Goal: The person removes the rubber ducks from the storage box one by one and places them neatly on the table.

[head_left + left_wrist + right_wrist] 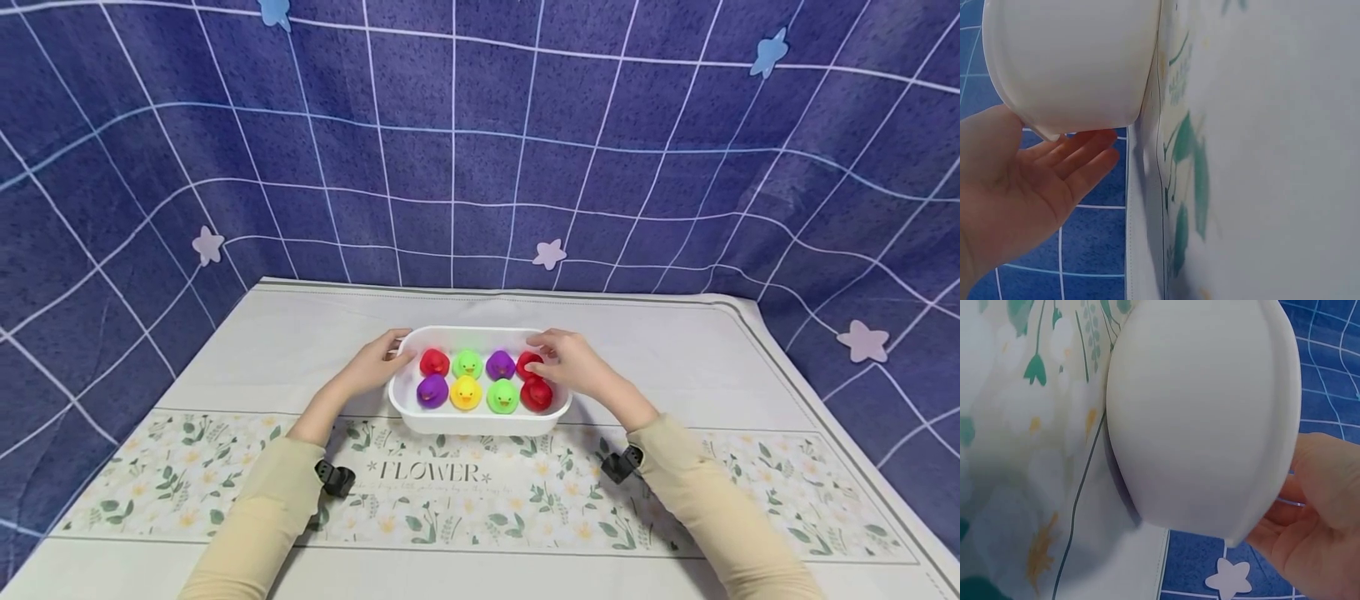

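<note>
A white oval tub (480, 425) stands on the table, holding several rubber ducks in two rows: red (434, 363), green (467, 366), purple (500, 366) and yellow (465, 393). At its left end my left hand (371, 364) grips the rim, thumb over the edge. My right hand (576, 363) holds the right end, its thumb over the inside near a red duck (530, 367). In the left wrist view the left hand (1035, 181) lies against the tub's outer wall (1079, 62). The right wrist view shows the right hand (1316, 519) partly behind the tub (1204, 419).
Under the tub's near side, a floral printed band (525, 492) with the word FLOWER crosses the white table cover (637, 333). A blue curtain (480, 158) with a white grid and stars hangs behind and at both sides. Small black devices (335, 477) are on both wrists.
</note>
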A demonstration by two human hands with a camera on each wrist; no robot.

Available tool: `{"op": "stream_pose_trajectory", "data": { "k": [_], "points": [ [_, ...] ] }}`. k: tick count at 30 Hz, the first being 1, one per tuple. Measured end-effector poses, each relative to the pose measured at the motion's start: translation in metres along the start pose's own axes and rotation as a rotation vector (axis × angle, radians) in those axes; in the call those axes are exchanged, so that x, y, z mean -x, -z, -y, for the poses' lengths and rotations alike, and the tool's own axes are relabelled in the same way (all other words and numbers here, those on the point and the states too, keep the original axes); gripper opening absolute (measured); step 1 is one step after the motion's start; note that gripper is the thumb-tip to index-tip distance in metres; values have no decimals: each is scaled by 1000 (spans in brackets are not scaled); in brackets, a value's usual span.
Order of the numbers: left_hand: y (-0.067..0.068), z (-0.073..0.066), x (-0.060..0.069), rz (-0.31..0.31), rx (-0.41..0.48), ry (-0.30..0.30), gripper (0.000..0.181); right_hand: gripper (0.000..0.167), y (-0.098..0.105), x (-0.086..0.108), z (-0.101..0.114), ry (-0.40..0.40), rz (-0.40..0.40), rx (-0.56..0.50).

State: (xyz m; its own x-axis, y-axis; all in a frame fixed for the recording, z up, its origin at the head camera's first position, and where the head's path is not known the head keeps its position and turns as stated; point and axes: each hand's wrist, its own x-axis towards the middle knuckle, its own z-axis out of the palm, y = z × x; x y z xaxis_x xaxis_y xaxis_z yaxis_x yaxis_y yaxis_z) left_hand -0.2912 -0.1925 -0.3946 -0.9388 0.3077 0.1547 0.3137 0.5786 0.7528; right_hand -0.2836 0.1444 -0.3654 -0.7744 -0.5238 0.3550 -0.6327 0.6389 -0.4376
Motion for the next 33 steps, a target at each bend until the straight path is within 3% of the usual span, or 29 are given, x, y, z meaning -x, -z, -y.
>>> {"op": "stream_pose_trajectory", "data": {
  "k": [5,18,23,33],
  "points": [
    [-1,2,-1,5,3,-2,48,34,-5,-3,0,19,14,56],
    [1,2,0,23,7,12,48,24,-16,-10,4,-30,86,226],
    [1,1,1,30,9,27,48,17,-17,-10,7,-54,104,251],
    [1,3,0,38,21,33,48,21,-18,-11,4,-56,103,209]
  ]
}}
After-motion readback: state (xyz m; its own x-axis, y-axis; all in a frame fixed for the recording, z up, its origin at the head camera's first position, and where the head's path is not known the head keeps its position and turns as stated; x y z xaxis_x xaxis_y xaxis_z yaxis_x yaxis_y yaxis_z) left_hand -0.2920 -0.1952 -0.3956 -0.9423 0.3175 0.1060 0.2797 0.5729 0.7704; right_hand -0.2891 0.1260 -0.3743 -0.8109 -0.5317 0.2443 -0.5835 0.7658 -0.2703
